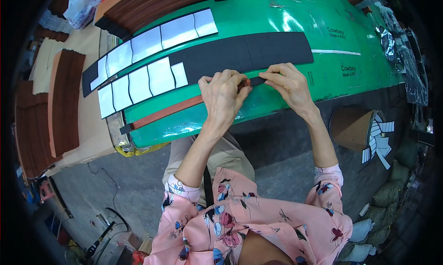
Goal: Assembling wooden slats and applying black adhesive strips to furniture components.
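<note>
A long, narrow reddish-brown strip lies along the near edge of the green table, with a black piece at its left end. My left hand is closed around the strip near its right end, thumb and fingers pinched together. Just right of it, my right hand pinches a small black piece that meets the brown end. Whether the two are joined is hidden by my fingers. Beyond my hands lie black foam-like sheets, partly covered by white backing pieces.
A green-covered table carries stacked brown boards at the far left. More brown boards stand on a cardboard-coloured surface to the left. A brown bin with white scraps stands on the floor at right.
</note>
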Available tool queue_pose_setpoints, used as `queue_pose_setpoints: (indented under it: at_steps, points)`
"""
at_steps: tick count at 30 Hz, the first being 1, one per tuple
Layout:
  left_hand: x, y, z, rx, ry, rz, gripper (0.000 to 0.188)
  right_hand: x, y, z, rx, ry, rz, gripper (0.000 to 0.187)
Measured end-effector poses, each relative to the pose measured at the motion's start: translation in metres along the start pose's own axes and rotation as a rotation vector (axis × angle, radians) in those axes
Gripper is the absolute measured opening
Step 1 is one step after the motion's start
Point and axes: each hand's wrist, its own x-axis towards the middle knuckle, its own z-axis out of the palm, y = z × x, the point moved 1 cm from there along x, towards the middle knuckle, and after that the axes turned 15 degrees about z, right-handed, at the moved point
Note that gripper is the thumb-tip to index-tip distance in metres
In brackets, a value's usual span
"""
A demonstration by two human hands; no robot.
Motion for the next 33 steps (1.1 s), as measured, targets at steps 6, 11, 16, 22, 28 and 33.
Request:
queue_pose_setpoints:
  at_steps: [6, 11, 16, 22, 28, 33]
  points:
    - [0.0011, 0.0009, -0.0005, 0.008, 0.007, 0.004, 0.019, -0.0012, 0.0016, 0.0027, -0.003, -0.001, -0.006, 0.031]
    - [0.0026, 0.0024, -0.0018, -0.002, -0.003, -0.006, 0.021, 0.0005, 0.0025, 0.0047, -0.007, 0.011, -0.018, 0.031]
    - [0.0024, 0.0018, -0.0018, 0.0, -0.004, -0.003, 0.023, 0.0008, 0.0034, 0.0068, -0.009, 0.008, -0.025, 0.031]
    - [0.0023, 0.0025, -0.0022, -0.006, -0.009, -0.014, 0.023, 0.0015, 0.0037, 0.0071, -0.008, -0.003, -0.019, 0.03]
    - [0.0024, 0.0023, -0.0024, -0.011, -0.004, -0.012, 0.023, 0.0031, 0.0031, 0.0075, -0.004, 0.003, -0.032, 0.028]
    - [0.0023, 0.0024, -0.0019, 0.005, 0.002, -0.013, 0.024, 0.0036, 0.003, 0.0066, -0.006, -0.012, -0.035, 0.028]
